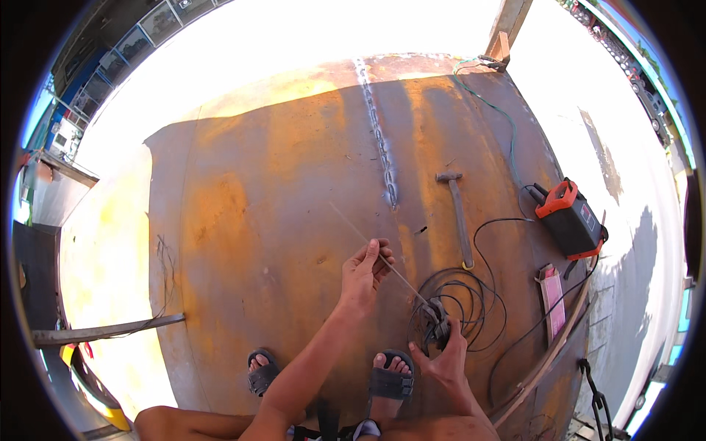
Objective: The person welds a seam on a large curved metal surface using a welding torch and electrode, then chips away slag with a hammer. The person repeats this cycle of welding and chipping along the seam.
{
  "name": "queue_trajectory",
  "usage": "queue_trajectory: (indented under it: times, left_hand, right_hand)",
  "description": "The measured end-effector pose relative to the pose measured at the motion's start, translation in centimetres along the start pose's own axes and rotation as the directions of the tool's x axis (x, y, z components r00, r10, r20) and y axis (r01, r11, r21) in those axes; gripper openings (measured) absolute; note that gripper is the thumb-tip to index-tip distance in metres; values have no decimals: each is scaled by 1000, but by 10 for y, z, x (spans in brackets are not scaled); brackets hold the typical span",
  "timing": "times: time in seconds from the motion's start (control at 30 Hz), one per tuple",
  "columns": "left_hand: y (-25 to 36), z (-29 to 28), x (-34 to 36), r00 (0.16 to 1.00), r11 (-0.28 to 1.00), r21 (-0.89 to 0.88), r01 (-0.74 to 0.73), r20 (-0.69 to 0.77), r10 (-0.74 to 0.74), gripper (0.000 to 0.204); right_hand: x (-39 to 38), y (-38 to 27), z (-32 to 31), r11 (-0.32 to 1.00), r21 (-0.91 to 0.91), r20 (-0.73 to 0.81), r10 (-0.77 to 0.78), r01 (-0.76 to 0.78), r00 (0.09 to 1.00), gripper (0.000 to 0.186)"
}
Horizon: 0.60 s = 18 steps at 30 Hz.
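My left hand [368, 272] pinches a thin welding rod [401, 278] at the middle of the view. The rod's lower end meets a dark electrode holder [437, 316], which my right hand [448, 360] grips, its thumb out to the side. A coil of black cable [476, 301] lies beside and behind the holder. Just beyond it a hammer [460, 213] rests on the rusty steel plate [257, 220]. A long white weld seam [375, 132] runs across the plate toward the far edge.
An orange and black welding machine [570, 217] sits at the right edge, near a pink box [551, 301] and a wooden strip [548, 367]. A post [507, 29] rises at the far right corner. A metal bar [110, 331] juts in from the left. My sandalled feet [390, 378] stand below.
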<state>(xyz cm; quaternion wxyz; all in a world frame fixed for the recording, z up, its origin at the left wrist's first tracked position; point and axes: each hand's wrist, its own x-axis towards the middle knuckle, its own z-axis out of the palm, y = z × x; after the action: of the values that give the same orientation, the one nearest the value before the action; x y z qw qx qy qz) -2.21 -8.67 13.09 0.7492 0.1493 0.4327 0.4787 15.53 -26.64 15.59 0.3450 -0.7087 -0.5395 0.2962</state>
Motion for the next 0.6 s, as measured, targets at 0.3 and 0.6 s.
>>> queue_trajectory:
  times: [0.3, 0.6]
  left_hand:
    - [-29, -12, 4, 991, 989, 52, 136, 11, -136, 32]
    - [-55, -12, 13, 976, 967, 140, 214, 20, -218, 33]
  right_hand:
    - [-14, -10, -14, 973, 28, 77, 227, -230, 971, 50]
    - [-26, -15, -31, 949, -29, 78, 315, -314, 946, 47]
